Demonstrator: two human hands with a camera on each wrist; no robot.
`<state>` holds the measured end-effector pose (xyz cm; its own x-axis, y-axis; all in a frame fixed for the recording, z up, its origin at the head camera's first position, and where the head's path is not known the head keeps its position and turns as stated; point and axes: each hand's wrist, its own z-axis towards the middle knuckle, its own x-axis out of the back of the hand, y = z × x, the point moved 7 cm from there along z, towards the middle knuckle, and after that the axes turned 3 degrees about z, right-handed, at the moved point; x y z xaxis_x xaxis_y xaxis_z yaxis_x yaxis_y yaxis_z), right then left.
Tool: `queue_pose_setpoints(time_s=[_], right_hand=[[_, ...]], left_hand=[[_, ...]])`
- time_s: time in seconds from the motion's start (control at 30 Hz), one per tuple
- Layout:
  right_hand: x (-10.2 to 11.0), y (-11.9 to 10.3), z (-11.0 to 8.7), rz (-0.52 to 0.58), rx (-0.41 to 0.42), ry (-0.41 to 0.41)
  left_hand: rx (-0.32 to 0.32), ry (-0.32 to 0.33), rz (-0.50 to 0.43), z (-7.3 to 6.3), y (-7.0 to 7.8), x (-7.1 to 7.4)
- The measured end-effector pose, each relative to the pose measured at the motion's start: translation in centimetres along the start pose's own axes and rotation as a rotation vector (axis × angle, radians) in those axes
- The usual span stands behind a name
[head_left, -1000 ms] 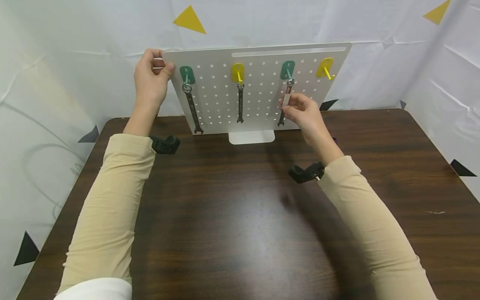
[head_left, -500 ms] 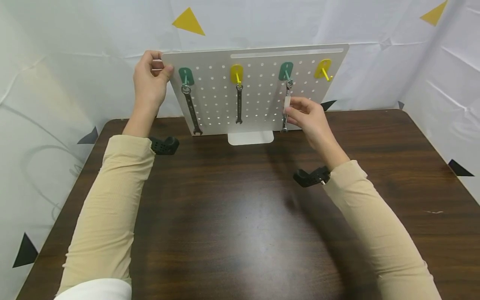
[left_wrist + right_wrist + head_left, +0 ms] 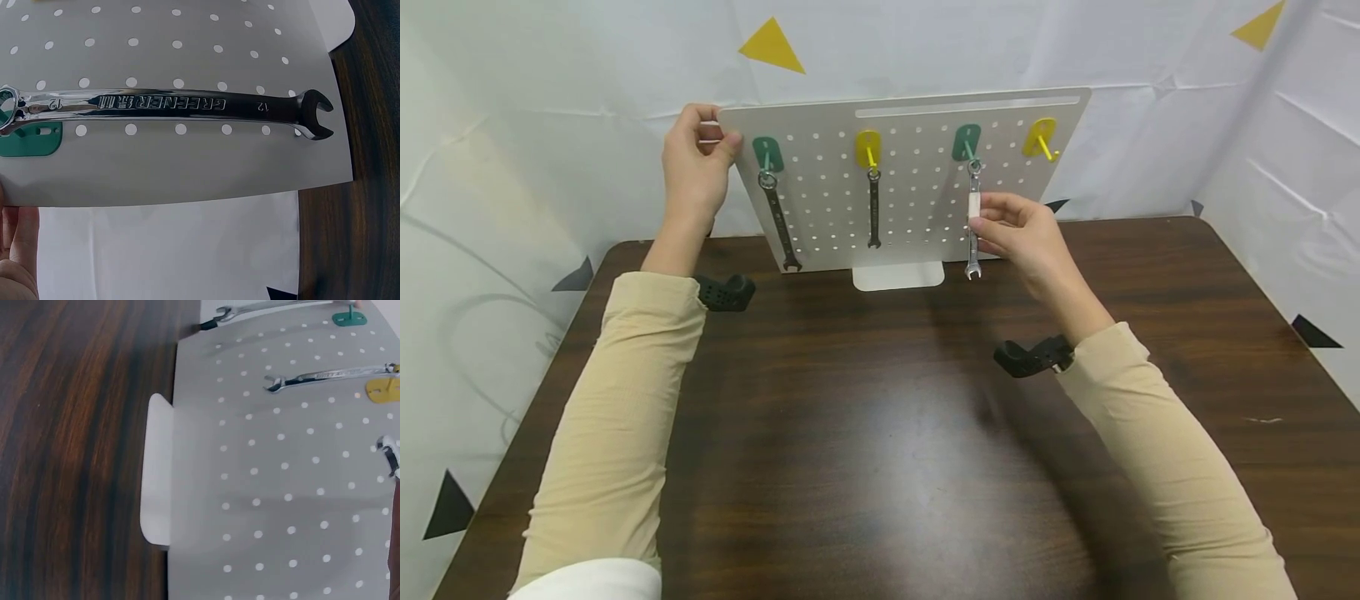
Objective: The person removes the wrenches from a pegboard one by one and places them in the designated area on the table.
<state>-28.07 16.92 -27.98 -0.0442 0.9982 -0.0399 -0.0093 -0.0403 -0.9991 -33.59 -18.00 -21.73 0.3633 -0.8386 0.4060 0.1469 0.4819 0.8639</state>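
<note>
My left hand (image 3: pixel 694 167) grips the upper left corner of a grey pegboard (image 3: pixel 831 196), thumb against its front. My right hand (image 3: pixel 1030 237) pinches a combination wrench (image 3: pixel 973 260) at a white label on its shank. The ring end of that wrench is at the right green hook (image 3: pixel 966 143), and its open end points down, in front of the board. Another combination wrench (image 3: pixel 187 105), marked 12, hangs from the left green hook (image 3: pixel 767 154). From the left yellow hook (image 3: pixel 868 148) hangs a further combination wrench (image 3: pixel 337 374). The right wrist view catches only the held wrench's open end (image 3: pixel 389 452).
The right yellow hook (image 3: pixel 1040 139) has nothing on it. The board's white foot (image 3: pixel 898 277) rests on a dark wooden table (image 3: pixel 850 400). White sheeting (image 3: pixel 925 42) with yellow and black triangles rises behind and beside the table.
The held wrench's lower end has swung outward from the board, and my right hand has moved slightly right and toward me. My left hand keeps its grip on the board corner.
</note>
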Motion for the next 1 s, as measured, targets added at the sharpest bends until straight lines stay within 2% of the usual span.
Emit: queue_pose_setpoints(time_s=[0.3, 0.5, 0.77, 1.0], right_hand=[[-0.27, -0.79, -0.55, 0.126, -0.013, -0.046], [-0.26, -0.94, -0.61, 0.167, -0.025, -0.052], [-0.22, -0.90, -0.37, 0.165, -0.028, -0.016], [-0.22, -1.01, -0.26, 0.181, -0.011, -0.022]], left_hand=[[-0.010, -0.004, -0.002, 0.03, 0.04, 0.03], [-0.010, -0.008, -0.004, 0.15, 0.02, -0.04], [-0.001, -0.009, -0.014, 0.10, -0.04, -0.10], [-0.008, -0.008, 0.003, 0.09, -0.02, -0.08]])
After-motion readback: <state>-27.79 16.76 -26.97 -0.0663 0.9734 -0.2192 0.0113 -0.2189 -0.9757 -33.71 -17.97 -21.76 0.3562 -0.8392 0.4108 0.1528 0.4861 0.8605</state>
